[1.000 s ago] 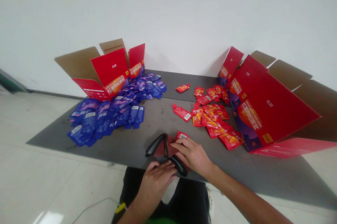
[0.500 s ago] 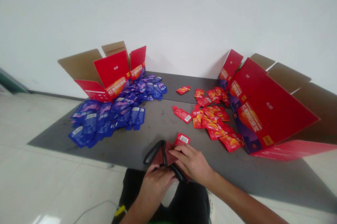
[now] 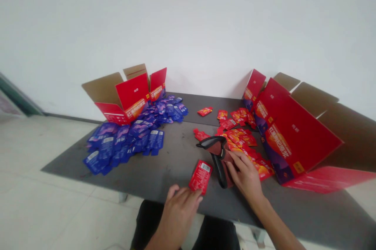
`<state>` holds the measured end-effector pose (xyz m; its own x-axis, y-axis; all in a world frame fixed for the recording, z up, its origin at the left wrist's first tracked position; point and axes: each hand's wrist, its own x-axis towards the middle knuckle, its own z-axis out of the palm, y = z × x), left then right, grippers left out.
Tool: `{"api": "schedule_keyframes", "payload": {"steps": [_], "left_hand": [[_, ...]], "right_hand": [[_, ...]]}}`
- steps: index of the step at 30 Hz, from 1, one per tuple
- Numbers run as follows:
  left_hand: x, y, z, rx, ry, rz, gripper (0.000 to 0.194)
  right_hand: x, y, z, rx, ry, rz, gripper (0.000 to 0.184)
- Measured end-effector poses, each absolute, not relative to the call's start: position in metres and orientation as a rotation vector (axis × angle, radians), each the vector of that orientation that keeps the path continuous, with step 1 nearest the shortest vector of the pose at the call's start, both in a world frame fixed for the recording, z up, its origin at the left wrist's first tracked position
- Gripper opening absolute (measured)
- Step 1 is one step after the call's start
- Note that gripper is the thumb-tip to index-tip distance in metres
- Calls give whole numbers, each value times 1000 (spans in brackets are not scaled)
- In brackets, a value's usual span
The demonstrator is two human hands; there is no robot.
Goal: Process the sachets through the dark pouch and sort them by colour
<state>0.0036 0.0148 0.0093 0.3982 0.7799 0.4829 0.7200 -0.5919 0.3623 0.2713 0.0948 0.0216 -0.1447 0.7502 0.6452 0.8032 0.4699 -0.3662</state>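
Observation:
My right hand (image 3: 245,173) grips a dark red bag with black handles (image 3: 219,152), holding it up at the near edge of the pile of red sachets (image 3: 239,136). My left hand (image 3: 179,207) rests on the grey table (image 3: 170,160) near its front edge. Its fingertips touch the near end of a single red sachet (image 3: 200,175) that lies flat just left of the bag. The left fingers lie loosely curled and hold nothing that I can see.
A pile of blue sachets (image 3: 132,136) covers the left of the table in front of an open red carton (image 3: 129,93). A larger open red carton (image 3: 290,132) lies tipped at the right. The table stands against a white wall, with pale floor tiles to the left.
My right hand has carried the bag away from the front edge, up and right to the red pile. The left hand has let go of the bag and now touches the single red sachet.

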Motion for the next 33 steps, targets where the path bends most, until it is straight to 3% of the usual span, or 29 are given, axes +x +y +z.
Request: {"api": "schedule_keyframes", "payload": {"steps": [9, 17, 22, 27, 33], "left_hand": [[36, 34, 4, 2416, 1813, 546, 67], [43, 56, 39, 2323, 1834, 310, 34], [21, 65, 23, 2359, 1659, 569, 53], [8, 52, 4, 2394, 1580, 828, 51], [-8, 11, -14, 2702, 1476, 824, 48]], "right_hand": [[288, 79, -6, -1324, -1793, -71, 29], [296, 82, -11, -1316, -1736, -22, 31], [297, 82, -8, -1321, -1717, 41, 29], [291, 80, -4, -1312, -1725, 107, 28], [276, 82, 11, -1349, -1845, 174, 30]]}}
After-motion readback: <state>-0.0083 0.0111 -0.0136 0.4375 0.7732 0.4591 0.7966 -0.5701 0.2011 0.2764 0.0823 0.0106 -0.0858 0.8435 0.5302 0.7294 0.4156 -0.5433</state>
